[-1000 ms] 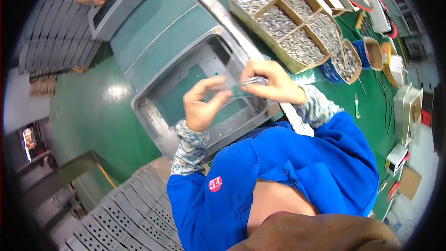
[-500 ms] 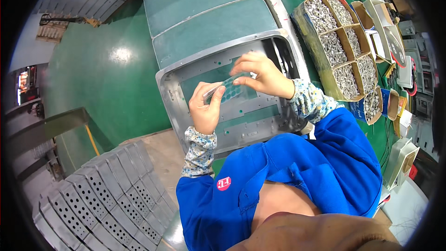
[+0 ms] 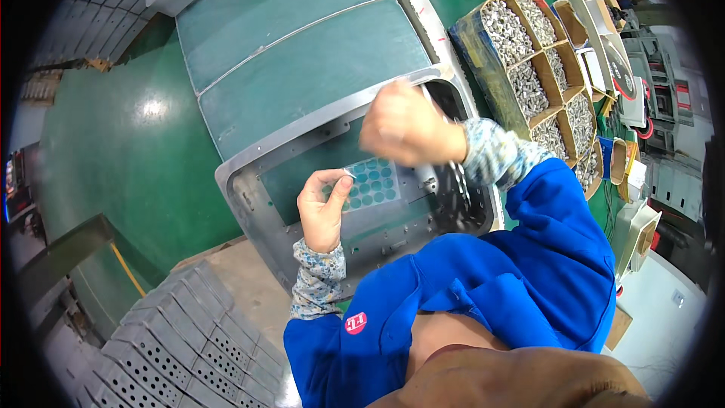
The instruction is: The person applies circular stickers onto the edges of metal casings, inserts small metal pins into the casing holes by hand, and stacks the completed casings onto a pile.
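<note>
My left hand [image 3: 322, 209] pinches the left edge of a clear sheet [image 3: 372, 183] between thumb and fingers. Rows of round green stickers cover the sheet, which lies tilted over a grey metal housing [image 3: 287, 138]. Up and to the right of the sheet is my right hand [image 3: 411, 127], closed and blurred by motion. Its fingertips are turned away, so whatever it holds is hidden. The housing is a shallow open shell with rounded corners, holes and small fittings inside; both hands are above it.
Beyond the housing stretches a green-topped workbench [image 3: 294, 68]. To the right stands a divided cardboard box [image 3: 482, 64] full of small metal fasteners, with several smaller boxes beside it. Perforated grey metal panels [image 3: 177, 347] are stacked at lower left.
My right hand has left the sheet and moved up, its fingers now curled. The sheet has turned to show its sticker rows more fully. The whole view has shifted a little.
</note>
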